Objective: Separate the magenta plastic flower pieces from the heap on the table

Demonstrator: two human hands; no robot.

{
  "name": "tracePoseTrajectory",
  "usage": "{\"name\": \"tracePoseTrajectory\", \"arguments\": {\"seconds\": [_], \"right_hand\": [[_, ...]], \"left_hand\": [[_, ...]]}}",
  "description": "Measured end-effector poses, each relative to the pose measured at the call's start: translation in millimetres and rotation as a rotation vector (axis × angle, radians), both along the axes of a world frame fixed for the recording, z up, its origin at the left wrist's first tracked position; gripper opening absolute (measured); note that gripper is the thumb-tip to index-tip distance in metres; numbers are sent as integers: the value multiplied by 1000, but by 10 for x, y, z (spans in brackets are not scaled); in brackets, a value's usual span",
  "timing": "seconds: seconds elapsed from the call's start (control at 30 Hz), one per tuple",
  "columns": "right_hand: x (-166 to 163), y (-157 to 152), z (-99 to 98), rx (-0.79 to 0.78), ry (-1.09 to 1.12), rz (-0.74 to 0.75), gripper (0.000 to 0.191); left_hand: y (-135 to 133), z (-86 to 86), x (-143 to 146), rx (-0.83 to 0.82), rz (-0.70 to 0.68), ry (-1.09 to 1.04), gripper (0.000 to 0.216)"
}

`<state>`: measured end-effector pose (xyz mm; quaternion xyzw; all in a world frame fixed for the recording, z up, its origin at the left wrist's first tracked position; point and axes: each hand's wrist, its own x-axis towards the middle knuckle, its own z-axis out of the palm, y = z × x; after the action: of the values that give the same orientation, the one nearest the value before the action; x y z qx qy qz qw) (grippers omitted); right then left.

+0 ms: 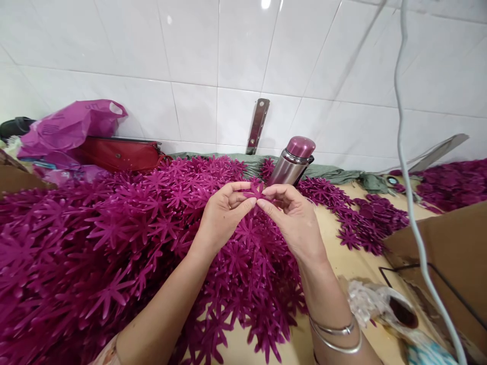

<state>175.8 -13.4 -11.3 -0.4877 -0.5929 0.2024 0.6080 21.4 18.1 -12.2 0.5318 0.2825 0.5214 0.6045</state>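
Note:
Between my two hands is a magenta star-shaped artificial flower piece (255, 190) with narrow petals. My left hand (225, 213) pinches its left side between thumb and fingers. On the opposite side, my right hand (292, 215) grips it the same way, thumb tips nearly meeting. Some of the piece is hidden behind my fingertips. Below and to the left spreads a large heap of the same magenta flower pieces (125, 238). Just behind my right hand stands a steel thermos (287, 167) with a purple lid, leaning slightly.
A white cable (403, 152) hangs down the right side. Near it are a cardboard box (449, 253), crumpled clear plastic (363, 299) and a smaller flower pile (367, 218). A red purse (122, 153) and pink bag (72, 126) lie by the tiled wall (194, 45).

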Motion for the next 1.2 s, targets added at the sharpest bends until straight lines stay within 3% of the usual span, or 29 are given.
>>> {"name": "tracePoseTrajectory", "arguments": {"seconds": [0.23,0.57,0.87,1.07,1.2], "right_hand": [[-58,-32,13,163,-202,-142,4],[-41,-16,7,26,-131,-42,9],[-104,-5,-75,63,-133,-138,10],[-123,34,-126,-63,196,51,16],[-138,12,-76,-70,108,71,17]], "left_hand": [[-3,-8,18,-61,-6,-31,35],[7,-65,74,18,43,-61,24],[13,-109,115,-73,3,-100,18],[10,-85,98,-30,-9,-15,18],[14,-73,82,34,54,38,21]]}}
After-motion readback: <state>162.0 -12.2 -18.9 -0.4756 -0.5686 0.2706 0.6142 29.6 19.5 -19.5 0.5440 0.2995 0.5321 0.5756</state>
